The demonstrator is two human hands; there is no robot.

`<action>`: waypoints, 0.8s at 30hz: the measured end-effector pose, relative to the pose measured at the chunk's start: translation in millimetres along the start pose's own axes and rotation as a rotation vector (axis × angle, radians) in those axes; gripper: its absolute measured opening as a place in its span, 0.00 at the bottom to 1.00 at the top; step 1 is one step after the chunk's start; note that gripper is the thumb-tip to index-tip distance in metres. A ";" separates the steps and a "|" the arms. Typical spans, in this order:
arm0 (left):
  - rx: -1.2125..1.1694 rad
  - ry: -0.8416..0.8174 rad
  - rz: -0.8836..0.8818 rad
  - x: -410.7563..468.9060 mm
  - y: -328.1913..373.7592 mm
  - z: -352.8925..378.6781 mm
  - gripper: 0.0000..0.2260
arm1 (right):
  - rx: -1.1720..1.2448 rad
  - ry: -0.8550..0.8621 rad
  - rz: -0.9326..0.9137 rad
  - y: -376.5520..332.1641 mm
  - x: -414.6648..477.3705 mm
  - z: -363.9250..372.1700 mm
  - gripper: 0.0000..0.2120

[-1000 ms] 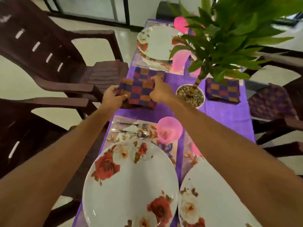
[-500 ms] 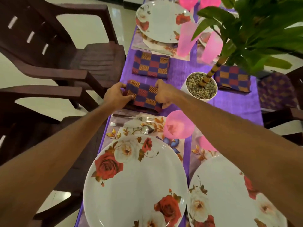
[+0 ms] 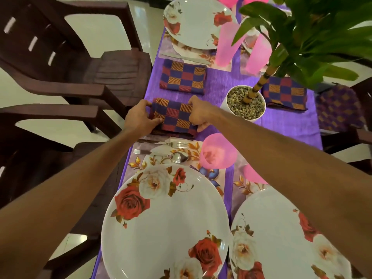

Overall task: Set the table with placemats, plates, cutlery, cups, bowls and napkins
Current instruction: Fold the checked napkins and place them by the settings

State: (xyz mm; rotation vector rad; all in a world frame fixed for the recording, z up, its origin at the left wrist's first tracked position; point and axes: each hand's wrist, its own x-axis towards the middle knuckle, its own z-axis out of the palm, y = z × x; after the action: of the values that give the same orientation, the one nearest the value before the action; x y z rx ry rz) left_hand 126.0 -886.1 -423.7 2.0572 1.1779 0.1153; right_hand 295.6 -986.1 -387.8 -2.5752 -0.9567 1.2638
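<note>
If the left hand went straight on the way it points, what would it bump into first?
Probably the far napkin, lying just beyond the held napkin that the left hand grips; depth is unclear.

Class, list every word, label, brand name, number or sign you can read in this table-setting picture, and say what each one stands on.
None: no readable text shows anywhere.
The nearest plate bears only roses, the nearest napkin only checks, the placemat only leaves and flowers.
The pink cup and white plant pot are plain.
</note>
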 end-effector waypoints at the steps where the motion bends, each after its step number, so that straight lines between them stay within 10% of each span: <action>1: -0.006 -0.001 -0.005 0.5 0.0 -0.1 0.25 | -0.012 -0.003 0.003 -0.7 -0.1 -0.4 0.31; 8: 0.021 0.043 0.003 0.8 2.2 -4.2 0.31 | -0.226 0.225 -0.072 -5.0 -25.0 -9.5 0.27; 16: -0.259 0.298 0.211 -76.1 63.8 -21.7 0.08 | -0.077 0.470 -0.297 11.8 -124.2 -31.2 0.16; 24: -0.283 0.280 0.495 -205.7 178.3 75.1 0.04 | 0.107 0.592 -0.187 157.4 -225.8 -41.7 0.13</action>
State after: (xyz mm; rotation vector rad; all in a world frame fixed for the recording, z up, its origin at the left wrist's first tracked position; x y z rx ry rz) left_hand 165.5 -1140.0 -306.6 2.0731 0.7274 0.7838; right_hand 301.4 -1236.5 -266.4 -2.4682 -0.9339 0.4406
